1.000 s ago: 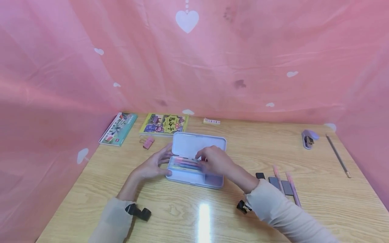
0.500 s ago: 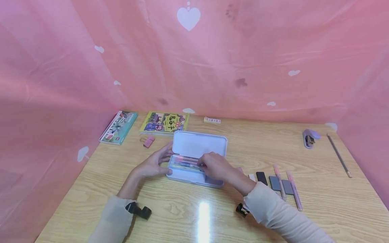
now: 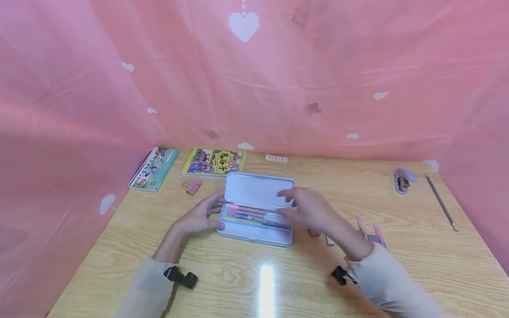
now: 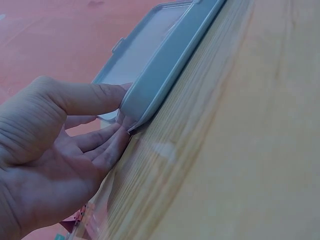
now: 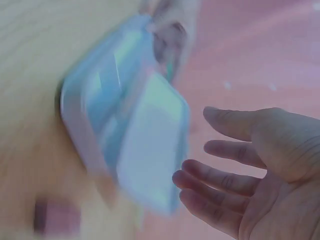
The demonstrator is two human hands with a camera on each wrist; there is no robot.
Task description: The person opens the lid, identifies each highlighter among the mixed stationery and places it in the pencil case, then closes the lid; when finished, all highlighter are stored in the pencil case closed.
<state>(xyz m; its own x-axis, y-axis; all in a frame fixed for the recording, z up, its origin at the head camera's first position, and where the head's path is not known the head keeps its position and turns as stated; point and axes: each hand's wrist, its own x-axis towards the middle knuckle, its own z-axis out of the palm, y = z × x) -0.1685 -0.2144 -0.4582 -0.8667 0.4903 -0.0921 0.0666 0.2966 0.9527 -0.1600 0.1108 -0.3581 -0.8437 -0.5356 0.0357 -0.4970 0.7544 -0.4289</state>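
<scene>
A pale lilac pencil case [image 3: 250, 233] lies on the table with its lid [image 3: 254, 191] raised. Several pens [image 3: 247, 213] lie in its back compartment. My left hand [image 3: 200, 215] grips the case's left end; the left wrist view has the thumb on the wall and the fingers around the corner. My right hand [image 3: 312, 211] hovers over the right end of the case, its fingers loosely spread and holding nothing. In the right wrist view that hand [image 5: 250, 172] is apart from the blurred case.
Two books [image 3: 214, 161] and a pink binder clip [image 3: 193, 186] lie back left. Far right are a stapler [image 3: 403, 181] and a pencil [image 3: 441, 202]. Erasers [image 3: 330, 240] and two pens [image 3: 379, 235] sit partly hidden behind the right forearm. A small strip-shaped box [image 3: 276, 158] lies at the back.
My right hand has let go inside the case and moved up and to the right, its fingers opening. A dark pen now shows at the compartment's right end. The left hand stays put.
</scene>
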